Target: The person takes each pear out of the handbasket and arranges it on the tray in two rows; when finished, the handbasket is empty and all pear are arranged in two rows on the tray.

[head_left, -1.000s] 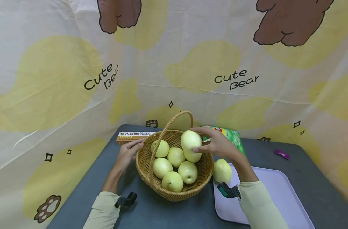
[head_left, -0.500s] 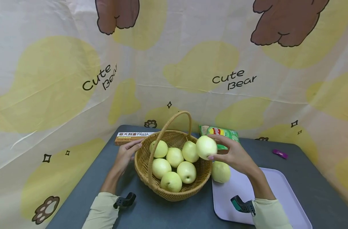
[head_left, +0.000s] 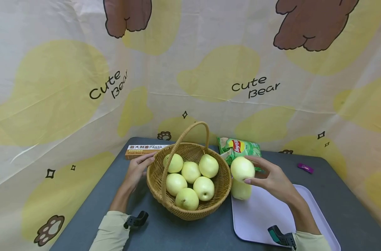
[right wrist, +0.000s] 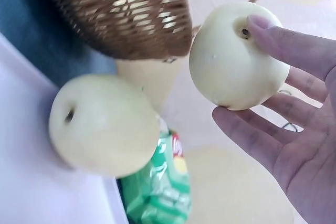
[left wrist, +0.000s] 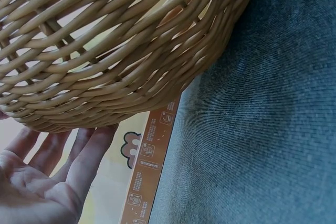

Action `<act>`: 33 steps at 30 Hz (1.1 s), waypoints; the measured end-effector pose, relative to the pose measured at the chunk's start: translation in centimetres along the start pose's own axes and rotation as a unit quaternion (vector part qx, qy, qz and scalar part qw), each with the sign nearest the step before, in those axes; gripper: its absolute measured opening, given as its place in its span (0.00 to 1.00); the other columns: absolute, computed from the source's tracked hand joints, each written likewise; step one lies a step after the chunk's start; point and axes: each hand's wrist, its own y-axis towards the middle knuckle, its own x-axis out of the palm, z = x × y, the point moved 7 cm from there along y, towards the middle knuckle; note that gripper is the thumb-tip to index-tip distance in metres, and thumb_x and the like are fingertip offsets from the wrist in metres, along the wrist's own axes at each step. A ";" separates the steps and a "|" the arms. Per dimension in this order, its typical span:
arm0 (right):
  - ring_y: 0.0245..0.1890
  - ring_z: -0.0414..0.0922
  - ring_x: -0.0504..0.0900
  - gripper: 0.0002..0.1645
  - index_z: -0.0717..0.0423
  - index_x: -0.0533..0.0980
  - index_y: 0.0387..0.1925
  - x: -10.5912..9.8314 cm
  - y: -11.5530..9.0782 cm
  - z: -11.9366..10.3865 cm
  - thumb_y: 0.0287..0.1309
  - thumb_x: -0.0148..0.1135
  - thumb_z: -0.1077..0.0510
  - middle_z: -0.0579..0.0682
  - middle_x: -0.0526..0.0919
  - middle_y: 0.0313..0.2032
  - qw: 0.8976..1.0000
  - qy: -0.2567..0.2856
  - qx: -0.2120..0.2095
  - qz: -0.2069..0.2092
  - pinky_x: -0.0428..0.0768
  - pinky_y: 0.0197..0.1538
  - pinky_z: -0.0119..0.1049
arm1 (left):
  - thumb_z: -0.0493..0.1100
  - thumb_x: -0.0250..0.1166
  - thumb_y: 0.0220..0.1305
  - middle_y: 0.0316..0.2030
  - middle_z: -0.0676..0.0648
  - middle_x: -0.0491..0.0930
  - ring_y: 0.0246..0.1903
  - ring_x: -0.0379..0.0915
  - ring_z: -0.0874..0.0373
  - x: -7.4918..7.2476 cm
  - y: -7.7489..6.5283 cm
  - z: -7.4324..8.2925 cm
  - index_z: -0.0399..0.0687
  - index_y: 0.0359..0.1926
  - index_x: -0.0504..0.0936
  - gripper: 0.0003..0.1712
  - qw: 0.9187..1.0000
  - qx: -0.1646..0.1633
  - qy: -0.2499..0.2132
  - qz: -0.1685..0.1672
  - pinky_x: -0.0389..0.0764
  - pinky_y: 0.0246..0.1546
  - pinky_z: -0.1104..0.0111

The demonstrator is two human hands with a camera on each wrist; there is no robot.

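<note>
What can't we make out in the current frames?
Head: lower fruit, top hidden by held fruit.
Head: pasta box, right end hidden by basket.
Head: tray, near right corner cut off by bottom edge.
Head: purple packet, print too small.
Left wrist: much of basket cut off by frame.

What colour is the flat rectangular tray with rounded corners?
The tray is plain pale lilac; it shows best in the head view.
</note>
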 end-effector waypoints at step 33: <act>0.60 0.50 0.82 0.44 0.56 0.72 0.74 -3.8 -3.2 6.8 0.59 0.81 0.54 0.61 0.80 0.65 0.996 -0.058 0.070 0.026 0.84 0.56 0.52 | 0.49 0.61 0.80 0.67 0.34 0.78 0.48 0.86 0.65 -0.1 0.1 -0.1 0.38 0.70 0.79 0.26 1.000 -0.003 0.007 -0.001 0.91 0.44 0.65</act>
